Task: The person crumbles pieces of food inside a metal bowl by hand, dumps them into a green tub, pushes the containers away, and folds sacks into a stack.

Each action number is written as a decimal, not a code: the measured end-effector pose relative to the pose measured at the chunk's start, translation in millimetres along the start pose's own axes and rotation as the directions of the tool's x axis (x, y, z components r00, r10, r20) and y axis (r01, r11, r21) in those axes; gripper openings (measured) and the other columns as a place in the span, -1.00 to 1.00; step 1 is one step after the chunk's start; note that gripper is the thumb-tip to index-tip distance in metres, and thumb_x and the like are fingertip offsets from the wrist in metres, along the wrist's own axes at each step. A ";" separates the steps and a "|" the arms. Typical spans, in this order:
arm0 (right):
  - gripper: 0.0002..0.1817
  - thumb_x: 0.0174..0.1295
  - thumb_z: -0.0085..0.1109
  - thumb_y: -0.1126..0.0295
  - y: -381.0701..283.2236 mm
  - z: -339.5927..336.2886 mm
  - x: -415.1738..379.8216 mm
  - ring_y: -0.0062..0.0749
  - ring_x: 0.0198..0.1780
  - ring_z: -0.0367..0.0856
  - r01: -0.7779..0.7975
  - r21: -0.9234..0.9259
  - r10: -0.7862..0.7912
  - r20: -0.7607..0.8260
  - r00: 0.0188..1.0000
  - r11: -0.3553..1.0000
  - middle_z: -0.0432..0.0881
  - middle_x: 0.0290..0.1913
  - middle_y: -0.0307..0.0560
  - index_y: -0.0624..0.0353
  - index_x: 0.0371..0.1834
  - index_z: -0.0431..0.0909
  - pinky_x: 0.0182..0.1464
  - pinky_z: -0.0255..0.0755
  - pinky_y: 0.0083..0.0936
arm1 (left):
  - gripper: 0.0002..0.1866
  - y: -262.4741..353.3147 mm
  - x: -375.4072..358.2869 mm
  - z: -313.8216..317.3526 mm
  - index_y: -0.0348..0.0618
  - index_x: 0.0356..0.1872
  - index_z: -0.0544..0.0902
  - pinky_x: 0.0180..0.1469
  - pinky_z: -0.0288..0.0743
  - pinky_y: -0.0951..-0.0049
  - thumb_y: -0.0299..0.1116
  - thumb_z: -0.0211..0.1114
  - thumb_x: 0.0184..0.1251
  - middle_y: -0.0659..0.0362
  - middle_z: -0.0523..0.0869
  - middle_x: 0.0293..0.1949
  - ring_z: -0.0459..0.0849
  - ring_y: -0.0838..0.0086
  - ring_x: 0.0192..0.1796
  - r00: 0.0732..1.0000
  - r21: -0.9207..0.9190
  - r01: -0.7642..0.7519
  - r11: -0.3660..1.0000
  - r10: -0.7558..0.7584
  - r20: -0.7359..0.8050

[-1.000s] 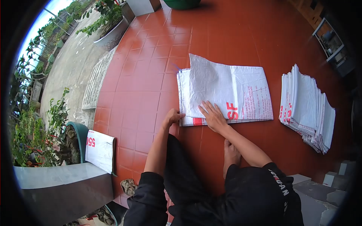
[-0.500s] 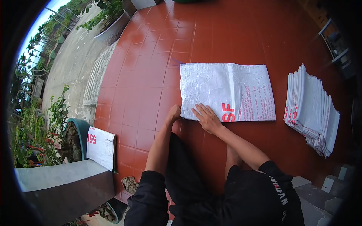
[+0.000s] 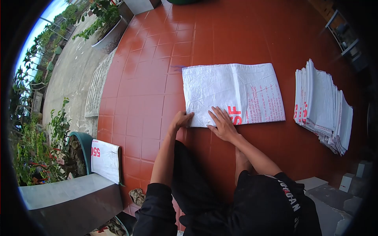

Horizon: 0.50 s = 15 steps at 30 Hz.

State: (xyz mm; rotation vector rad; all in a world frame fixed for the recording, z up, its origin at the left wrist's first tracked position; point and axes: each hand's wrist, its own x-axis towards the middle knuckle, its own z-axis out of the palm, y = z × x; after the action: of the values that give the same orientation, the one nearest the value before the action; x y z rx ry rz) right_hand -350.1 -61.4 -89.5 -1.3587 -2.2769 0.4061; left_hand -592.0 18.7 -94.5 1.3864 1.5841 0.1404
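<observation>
A folded white sack (image 3: 212,86) with red print lies flat on the red tiled floor in front of me. My left hand (image 3: 182,119) is at its lower left corner, thumb on top and the other fingers curled at the edge, gripping it. Spread over the sack's lower edge, beside the large red letters, is my right hand (image 3: 223,125), its palm down. To the right, a stack of folded white sacks (image 3: 323,106) rests on the floor.
At the lower left, another folded sack (image 3: 105,161) hangs over the end of a grey ledge (image 3: 78,202). Potted plants (image 3: 80,151) stand along the left side. A metal-framed object (image 3: 342,33) is at the upper right, and grey blocks (image 3: 346,183) lie at the lower right.
The view has shifted slightly. My left thumb now lies on top of the sack's corner, and my right hand's fingers have spread and turned more upward near the lower edge.
</observation>
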 end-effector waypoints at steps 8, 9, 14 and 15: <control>-0.37 0.24 0.20 0.19 105.4 -59.0 -120.4 0.17 0.32 0.24 -0.705 0.169 0.610 -0.660 0.438 0.689 0.29 0.28 0.25 0.31 0.29 0.26 0.32 0.14 0.00 | -0.50 3.6 -2.2 -1.1 -0.41 -0.42 0.63 -0.44 0.48 0.31 -0.01 0.27 0.26 0.05 0.66 -0.54 0.63 0.38 -0.51 0.998 0.026 -0.052 0.998 0.053 -0.023; -0.34 0.24 0.22 0.16 114.8 -67.9 -132.2 0.19 0.32 0.24 -0.749 0.246 0.682 -0.643 0.349 0.615 0.29 0.28 0.26 0.31 0.30 0.25 0.32 0.15 -0.03 | -0.52 3.4 -1.1 -0.2 -0.42 -0.48 0.62 -0.48 0.47 0.32 -0.07 0.28 0.28 0.04 0.64 -0.59 0.63 0.38 -0.56 0.997 0.005 -0.066 0.998 0.066 -0.043; -0.06 0.18 0.35 0.19 144.0 -89.2 -134.5 -0.15 0.38 0.26 -0.580 0.733 0.915 -0.400 0.053 0.355 0.20 0.37 0.19 0.33 0.46 -0.06 0.35 0.25 -0.30 | -0.50 7.7 -2.3 -2.4 -0.44 -0.32 0.63 -0.37 0.50 0.31 -0.02 0.28 0.26 0.04 0.68 -0.47 0.65 0.36 -0.43 0.999 0.081 -0.020 0.997 0.022 -0.024; -0.06 0.18 0.35 0.19 151.0 -88.4 -133.2 -0.15 0.38 0.26 -0.579 0.733 0.914 -0.401 0.056 0.357 0.20 0.37 0.19 0.33 0.46 -0.06 0.35 0.25 -0.30 | -0.50 5.3 -0.3 -1.5 -0.44 -0.31 0.64 -0.36 0.50 0.31 -0.02 0.28 0.26 0.03 0.68 -0.47 0.65 0.35 -0.43 1.000 0.066 -0.021 0.998 0.022 -0.009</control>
State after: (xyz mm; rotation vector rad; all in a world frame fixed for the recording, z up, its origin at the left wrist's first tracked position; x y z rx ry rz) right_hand -136.5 -106.3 -115.5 -1.9206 -0.4500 0.4067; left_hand -589.4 21.0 -90.2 1.4559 1.5951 0.1087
